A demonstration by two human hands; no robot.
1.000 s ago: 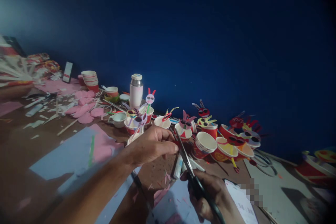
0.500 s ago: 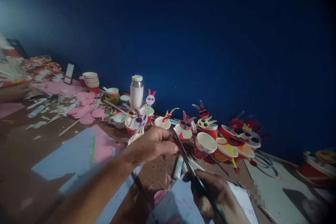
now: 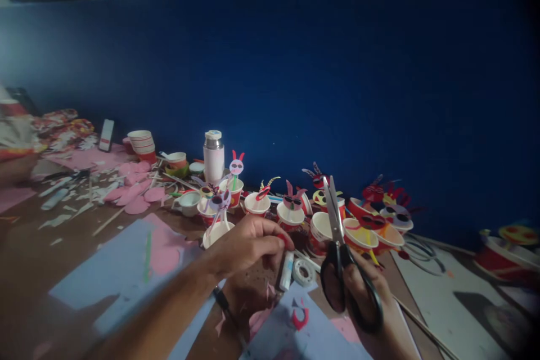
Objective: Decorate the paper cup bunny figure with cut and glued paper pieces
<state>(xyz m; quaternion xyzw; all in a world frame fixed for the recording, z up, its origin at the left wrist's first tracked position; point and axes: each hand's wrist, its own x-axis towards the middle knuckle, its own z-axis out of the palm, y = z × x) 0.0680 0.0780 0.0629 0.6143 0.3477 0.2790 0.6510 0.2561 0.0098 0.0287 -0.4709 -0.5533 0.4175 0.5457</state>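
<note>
My left hand (image 3: 253, 242) pinches a small red piece of paper (image 3: 285, 239) between thumb and fingertips, above the brown table. To its right, my right hand (image 3: 373, 287) grips black-handled scissors (image 3: 336, 222), its fingers in the loops. The blades point upward, slightly parted, and are clear of the red paper. On a pale blue sheet (image 3: 280, 326) below lies a curved red paper scrap (image 3: 300, 319). A glue stick (image 3: 287, 271) and a white tape roll (image 3: 304, 272) rest between the hands.
Paper cups (image 3: 291, 215) holding paper faces on sticks line the blue partition (image 3: 270, 79). A thermos (image 3: 214, 157) stands behind them. Pink paper shapes (image 3: 137, 202) and white scraps lie left, near another person's hand (image 3: 17, 169). A grey board (image 3: 455, 292) lies right.
The scissors have moved right, away from my left hand, and turned upright. A curved red scrap now shows on the blue sheet. My left hand keeps its pinch.
</note>
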